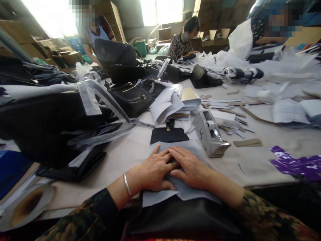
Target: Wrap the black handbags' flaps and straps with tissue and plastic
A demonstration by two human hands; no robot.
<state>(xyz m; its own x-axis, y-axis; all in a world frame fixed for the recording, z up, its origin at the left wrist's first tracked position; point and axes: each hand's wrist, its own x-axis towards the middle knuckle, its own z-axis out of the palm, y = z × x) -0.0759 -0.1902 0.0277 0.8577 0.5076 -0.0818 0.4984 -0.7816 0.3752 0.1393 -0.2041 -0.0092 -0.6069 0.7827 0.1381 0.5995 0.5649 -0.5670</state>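
Left of the gray tape dispenser [210,135], the left hand [155,170] and the right hand [192,167] push down on thin white paper [157,198], grip spread flat, fingers touching. The paper lies over a black bag [185,219], left of and nearer than the dispenser. Behind the dispenser's left side is a paper stack [185,106]; right of it is purple plastic [296,164].

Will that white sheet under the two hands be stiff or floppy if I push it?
Probably floppy: the white sheet looks thin and drapes over the black item. It may slide easily, since that item's surface looks smooth and shiny. While the left hand and right hand lie on it, though, it probably won't shift much.
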